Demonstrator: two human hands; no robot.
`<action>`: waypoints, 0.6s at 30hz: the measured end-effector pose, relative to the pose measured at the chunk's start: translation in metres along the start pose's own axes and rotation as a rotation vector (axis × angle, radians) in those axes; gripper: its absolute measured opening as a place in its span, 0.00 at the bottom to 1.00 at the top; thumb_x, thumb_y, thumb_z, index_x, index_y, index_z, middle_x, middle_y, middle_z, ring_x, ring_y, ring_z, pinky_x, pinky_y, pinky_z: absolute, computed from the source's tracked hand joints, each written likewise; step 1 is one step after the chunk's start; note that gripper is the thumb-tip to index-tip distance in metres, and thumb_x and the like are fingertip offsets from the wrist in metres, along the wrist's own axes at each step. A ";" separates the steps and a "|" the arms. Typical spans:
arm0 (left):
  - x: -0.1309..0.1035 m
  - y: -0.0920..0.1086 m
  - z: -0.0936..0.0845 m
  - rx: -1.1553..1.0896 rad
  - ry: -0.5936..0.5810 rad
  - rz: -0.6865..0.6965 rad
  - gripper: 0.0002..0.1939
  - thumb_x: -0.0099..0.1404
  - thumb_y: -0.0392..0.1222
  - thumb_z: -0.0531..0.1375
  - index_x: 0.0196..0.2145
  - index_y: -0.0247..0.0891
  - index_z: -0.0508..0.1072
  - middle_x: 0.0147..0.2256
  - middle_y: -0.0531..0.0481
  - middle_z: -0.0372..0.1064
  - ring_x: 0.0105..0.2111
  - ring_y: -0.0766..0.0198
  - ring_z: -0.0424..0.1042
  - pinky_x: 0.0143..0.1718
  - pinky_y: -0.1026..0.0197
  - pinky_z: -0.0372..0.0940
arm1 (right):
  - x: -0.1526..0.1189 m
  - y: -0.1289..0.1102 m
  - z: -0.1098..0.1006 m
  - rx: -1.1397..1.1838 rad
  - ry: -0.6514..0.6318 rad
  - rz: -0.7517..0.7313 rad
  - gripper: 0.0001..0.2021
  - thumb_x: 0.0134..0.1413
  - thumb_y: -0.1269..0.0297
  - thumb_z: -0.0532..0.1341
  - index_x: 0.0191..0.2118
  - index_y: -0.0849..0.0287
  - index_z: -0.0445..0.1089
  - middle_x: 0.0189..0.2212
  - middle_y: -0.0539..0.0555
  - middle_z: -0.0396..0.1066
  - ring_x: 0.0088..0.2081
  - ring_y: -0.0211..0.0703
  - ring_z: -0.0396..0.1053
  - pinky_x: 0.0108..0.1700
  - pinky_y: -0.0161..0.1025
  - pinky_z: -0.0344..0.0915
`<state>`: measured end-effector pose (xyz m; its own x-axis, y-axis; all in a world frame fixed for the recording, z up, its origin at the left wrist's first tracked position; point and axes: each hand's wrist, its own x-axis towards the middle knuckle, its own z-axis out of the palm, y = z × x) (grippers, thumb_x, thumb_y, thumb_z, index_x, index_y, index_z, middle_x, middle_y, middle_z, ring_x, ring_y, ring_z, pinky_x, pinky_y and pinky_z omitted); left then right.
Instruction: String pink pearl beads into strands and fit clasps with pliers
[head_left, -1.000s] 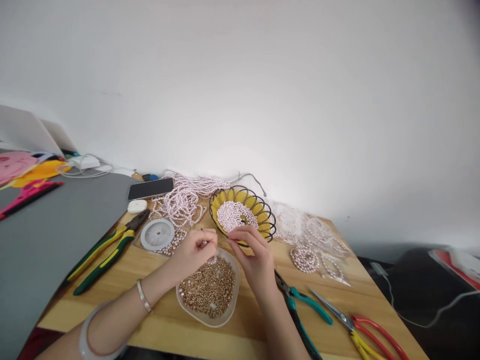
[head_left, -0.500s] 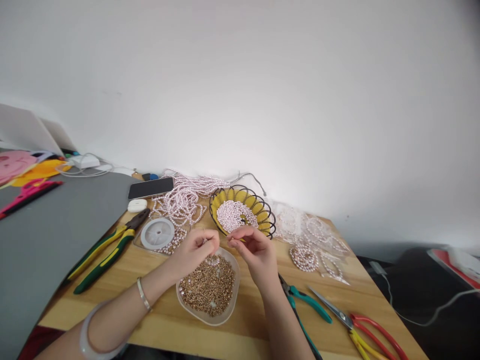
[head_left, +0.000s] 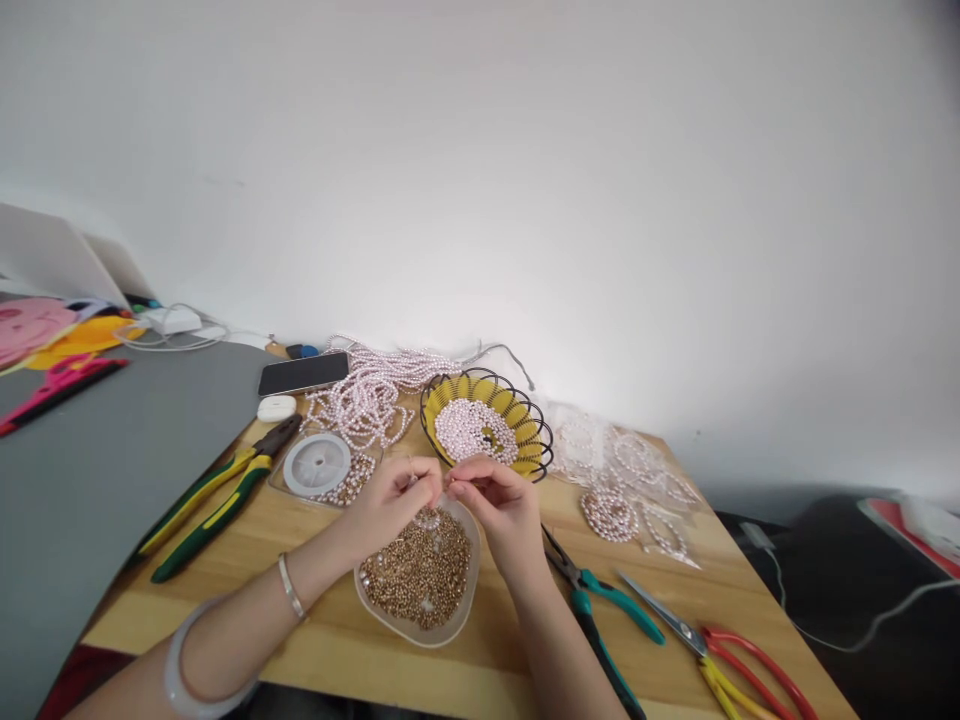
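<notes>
As our left hand and right hand pinch something tiny, gold beads at six o'clock seem light, slippery; grip their sides.

Left hand: fingers curled into a pinch over the far edge of the bowl.
Right hand: thumb and forefinger together, just beside the left; what they grip is too small to tell.
Bowl: filled with gold beads.
Wire basket: yellow and black, holding pink beads.
Pliers: green-yellow pair at left, teal-handled pair at right.
Scissors: red and yellow handles, beside the teal-handled pair.
</notes>
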<state>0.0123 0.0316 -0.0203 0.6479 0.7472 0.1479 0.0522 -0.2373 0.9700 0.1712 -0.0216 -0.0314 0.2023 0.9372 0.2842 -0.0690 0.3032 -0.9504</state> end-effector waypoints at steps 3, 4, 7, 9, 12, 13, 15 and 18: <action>-0.001 0.001 0.002 -0.010 0.005 0.011 0.14 0.64 0.41 0.51 0.21 0.37 0.63 0.21 0.56 0.57 0.24 0.67 0.57 0.28 0.64 0.51 | 0.000 0.001 0.002 0.011 0.002 -0.001 0.03 0.48 0.62 0.73 0.29 0.52 0.80 0.28 0.51 0.75 0.33 0.44 0.72 0.36 0.39 0.70; -0.001 0.001 0.002 -0.014 0.005 0.014 0.14 0.64 0.41 0.51 0.21 0.37 0.63 0.21 0.56 0.58 0.24 0.67 0.58 0.28 0.64 0.51 | 0.000 0.002 0.002 0.017 0.002 0.001 0.03 0.48 0.62 0.73 0.29 0.52 0.80 0.28 0.50 0.74 0.33 0.43 0.71 0.36 0.39 0.70; -0.002 0.001 0.003 -0.023 0.006 0.024 0.15 0.65 0.41 0.52 0.22 0.37 0.64 0.22 0.56 0.58 0.25 0.67 0.58 0.28 0.65 0.52 | 0.000 0.003 0.004 0.046 -0.002 0.008 0.04 0.48 0.61 0.73 0.29 0.52 0.80 0.28 0.50 0.73 0.32 0.42 0.70 0.34 0.38 0.69; -0.002 0.000 0.004 -0.028 0.007 0.032 0.15 0.66 0.42 0.52 0.22 0.37 0.64 0.22 0.56 0.58 0.25 0.67 0.58 0.28 0.65 0.52 | 0.000 0.004 0.005 0.066 -0.007 0.014 0.05 0.48 0.60 0.73 0.29 0.53 0.79 0.28 0.49 0.72 0.31 0.41 0.70 0.34 0.37 0.69; -0.002 0.001 0.005 -0.039 0.003 0.044 0.16 0.67 0.44 0.52 0.23 0.37 0.65 0.23 0.55 0.59 0.26 0.67 0.59 0.29 0.64 0.54 | 0.001 0.004 0.004 0.089 -0.031 0.031 0.06 0.48 0.59 0.73 0.29 0.53 0.78 0.27 0.48 0.71 0.28 0.39 0.69 0.33 0.37 0.69; -0.002 0.002 0.005 -0.042 0.001 0.048 0.16 0.68 0.44 0.52 0.23 0.37 0.65 0.23 0.55 0.60 0.26 0.67 0.60 0.29 0.64 0.54 | 0.001 0.004 0.004 0.094 -0.045 0.039 0.06 0.49 0.59 0.73 0.29 0.53 0.78 0.28 0.48 0.71 0.28 0.39 0.69 0.32 0.37 0.69; -0.002 0.003 0.004 -0.045 -0.002 0.053 0.16 0.68 0.44 0.52 0.24 0.37 0.65 0.24 0.54 0.61 0.27 0.66 0.61 0.30 0.64 0.55 | 0.001 0.004 0.002 0.098 -0.069 0.050 0.06 0.50 0.59 0.72 0.30 0.53 0.79 0.28 0.48 0.72 0.27 0.39 0.69 0.32 0.38 0.69; -0.002 0.004 0.004 -0.042 -0.006 0.047 0.17 0.69 0.45 0.52 0.24 0.36 0.66 0.25 0.54 0.62 0.27 0.66 0.60 0.30 0.64 0.54 | 0.001 0.002 0.001 0.085 -0.079 0.041 0.06 0.54 0.60 0.70 0.30 0.54 0.78 0.27 0.48 0.71 0.28 0.39 0.69 0.33 0.37 0.68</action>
<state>0.0142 0.0273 -0.0173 0.6538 0.7319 0.1921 -0.0103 -0.2453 0.9694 0.1702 -0.0199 -0.0328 0.1198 0.9589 0.2573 -0.1594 0.2744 -0.9483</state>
